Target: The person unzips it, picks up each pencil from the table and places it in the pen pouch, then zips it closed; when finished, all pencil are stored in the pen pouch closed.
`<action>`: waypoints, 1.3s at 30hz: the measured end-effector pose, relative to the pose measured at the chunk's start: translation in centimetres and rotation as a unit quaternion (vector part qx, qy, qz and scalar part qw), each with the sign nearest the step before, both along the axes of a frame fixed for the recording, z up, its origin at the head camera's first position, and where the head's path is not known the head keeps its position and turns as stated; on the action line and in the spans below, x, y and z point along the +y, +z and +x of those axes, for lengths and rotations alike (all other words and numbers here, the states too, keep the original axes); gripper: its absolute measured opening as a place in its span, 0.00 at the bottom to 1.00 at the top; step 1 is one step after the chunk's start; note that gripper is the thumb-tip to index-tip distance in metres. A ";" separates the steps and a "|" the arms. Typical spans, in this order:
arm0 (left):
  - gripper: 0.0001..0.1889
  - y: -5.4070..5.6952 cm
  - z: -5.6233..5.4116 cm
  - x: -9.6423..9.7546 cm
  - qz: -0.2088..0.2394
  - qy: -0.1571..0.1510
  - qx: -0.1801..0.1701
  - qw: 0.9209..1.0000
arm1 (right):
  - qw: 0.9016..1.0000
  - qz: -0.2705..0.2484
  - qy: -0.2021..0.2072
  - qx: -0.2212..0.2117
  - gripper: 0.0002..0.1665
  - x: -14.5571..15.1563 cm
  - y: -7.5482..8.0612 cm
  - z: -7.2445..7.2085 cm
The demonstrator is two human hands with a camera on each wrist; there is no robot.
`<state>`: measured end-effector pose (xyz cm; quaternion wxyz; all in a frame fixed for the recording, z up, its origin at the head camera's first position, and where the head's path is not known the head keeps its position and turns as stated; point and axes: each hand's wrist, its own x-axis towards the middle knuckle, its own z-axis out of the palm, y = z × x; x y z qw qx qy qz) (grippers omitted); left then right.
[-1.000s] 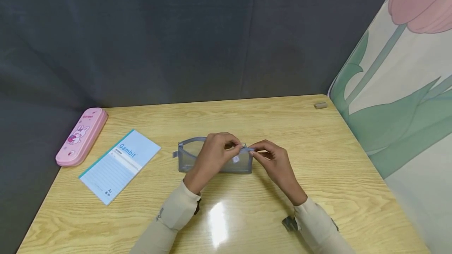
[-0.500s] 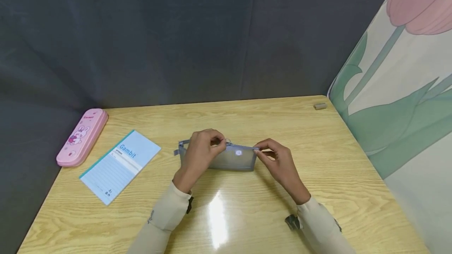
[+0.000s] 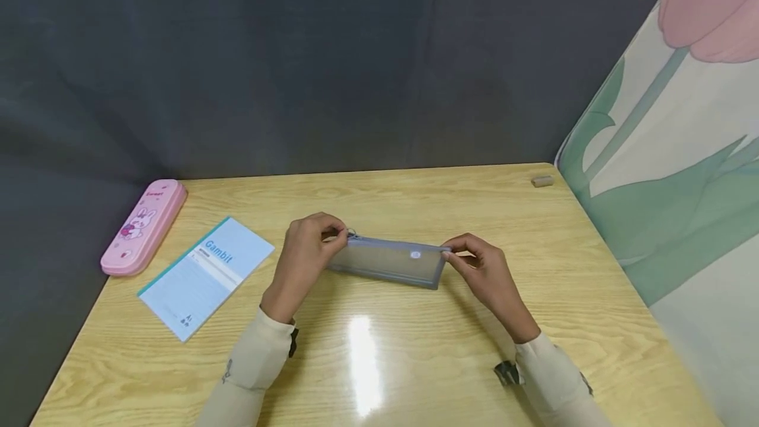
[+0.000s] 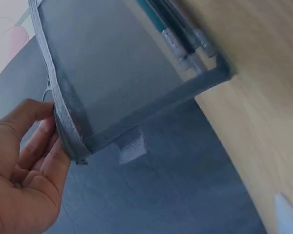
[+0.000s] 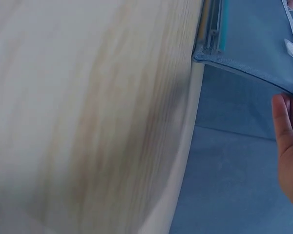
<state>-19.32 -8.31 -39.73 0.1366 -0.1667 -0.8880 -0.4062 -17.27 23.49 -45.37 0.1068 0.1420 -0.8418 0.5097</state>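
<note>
A grey-blue mesh pencil pouch stands on its long side between both hands, its zipped edge up and its right end angled nearer the person. My left hand pinches the zipped edge at the left end, where a small metal ring shows beside the fingertips. In the left wrist view, thumb and fingers hold that edge near a corner, above a fabric side tab. Several pens lie along the pouch's bottom, seen through the mesh. My right hand pinches the upper right corner.
A pale blue notebook lies left of the pouch. Beyond it, a pink pencil case sits by the table's left edge. A small brownish block rests at the far right corner. A dark curtain hangs behind the table.
My left hand has slid left along the pouch's top edge, from near the right end to the left end, and the gaping top has drawn together. My right hand keeps the corner, shifting slightly right.
</note>
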 end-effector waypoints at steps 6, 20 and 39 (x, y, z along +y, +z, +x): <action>0.06 -0.5 0.1 -0.2 -0.011 -0.002 0.086 0.996 | 1.000 -0.012 0.004 -0.019 0.06 -0.2 0.2 -0.1; 0.07 -1.0 -0.9 -3.7 0.102 0.023 -0.059 0.993 | 1.000 -0.007 -0.011 0.001 0.06 0.9 -0.1 -0.3; 0.11 -0.9 -1.7 -6.6 0.224 -0.060 -0.228 0.946 | 1.000 -0.015 0.001 0.003 0.07 1.2 0.1 -0.9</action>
